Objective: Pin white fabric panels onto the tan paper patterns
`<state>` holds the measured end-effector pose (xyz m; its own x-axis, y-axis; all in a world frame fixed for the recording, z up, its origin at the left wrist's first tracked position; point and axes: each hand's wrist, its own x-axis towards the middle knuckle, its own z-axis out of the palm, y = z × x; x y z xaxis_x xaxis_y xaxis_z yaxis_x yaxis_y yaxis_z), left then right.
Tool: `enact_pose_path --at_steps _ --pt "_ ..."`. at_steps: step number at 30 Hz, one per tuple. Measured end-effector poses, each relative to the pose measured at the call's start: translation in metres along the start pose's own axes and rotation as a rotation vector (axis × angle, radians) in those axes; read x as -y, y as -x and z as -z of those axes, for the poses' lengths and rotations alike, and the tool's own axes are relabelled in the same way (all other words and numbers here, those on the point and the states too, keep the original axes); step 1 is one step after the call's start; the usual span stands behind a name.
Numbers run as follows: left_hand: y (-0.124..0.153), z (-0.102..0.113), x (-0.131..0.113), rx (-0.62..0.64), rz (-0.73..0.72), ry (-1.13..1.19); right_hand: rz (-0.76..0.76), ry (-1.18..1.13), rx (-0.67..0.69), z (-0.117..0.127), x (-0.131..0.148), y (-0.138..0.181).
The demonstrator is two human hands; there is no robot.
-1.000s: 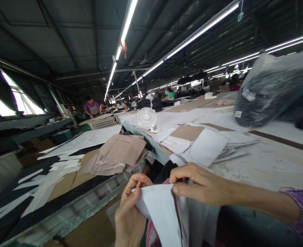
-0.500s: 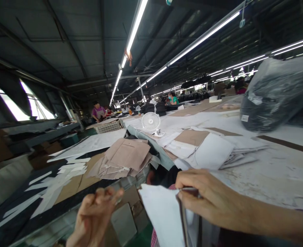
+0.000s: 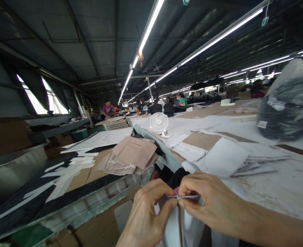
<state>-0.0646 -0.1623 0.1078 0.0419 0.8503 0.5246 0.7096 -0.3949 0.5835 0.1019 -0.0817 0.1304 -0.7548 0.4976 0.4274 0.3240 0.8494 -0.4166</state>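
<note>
Low in the middle of the view, my left hand [image 3: 147, 216] and my right hand [image 3: 210, 202] meet at the top edge of a stack of white and brown cut pieces [image 3: 178, 226]. Both hands pinch that edge between thumb and fingers, fingertips almost touching. The stack hangs down between the hands and runs out of view at the bottom. A purple patterned sleeve edge shows just behind the fingers.
A heap of beige cut pieces [image 3: 132, 154] lies on the left table. White and brown pieces [image 3: 218, 154] are piled on the right table, behind them a small white fan [image 3: 159, 122]. A plastic-wrapped dark bundle [image 3: 287, 103] sits far right. Other people work far back.
My left hand, which had let go and dropped away to the left, has come back and pinched the top edge of the stack beside my right hand. The view shifted slightly.
</note>
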Motion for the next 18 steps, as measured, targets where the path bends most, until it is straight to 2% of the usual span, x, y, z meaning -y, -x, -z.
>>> enact_pose_path --at_steps 7,12,18 --pt "-0.001 -0.005 -0.014 -0.029 -0.125 -0.194 -0.088 0.073 0.025 -0.001 0.000 -0.001" --pt "-0.005 -0.013 -0.007 -0.159 -0.267 -0.305 -0.111 0.105 0.030 -0.005 -0.003 -0.002" --pt "-0.007 -0.031 0.020 -0.394 -0.326 -0.330 -0.005 0.184 0.008 -0.018 -0.013 -0.008"
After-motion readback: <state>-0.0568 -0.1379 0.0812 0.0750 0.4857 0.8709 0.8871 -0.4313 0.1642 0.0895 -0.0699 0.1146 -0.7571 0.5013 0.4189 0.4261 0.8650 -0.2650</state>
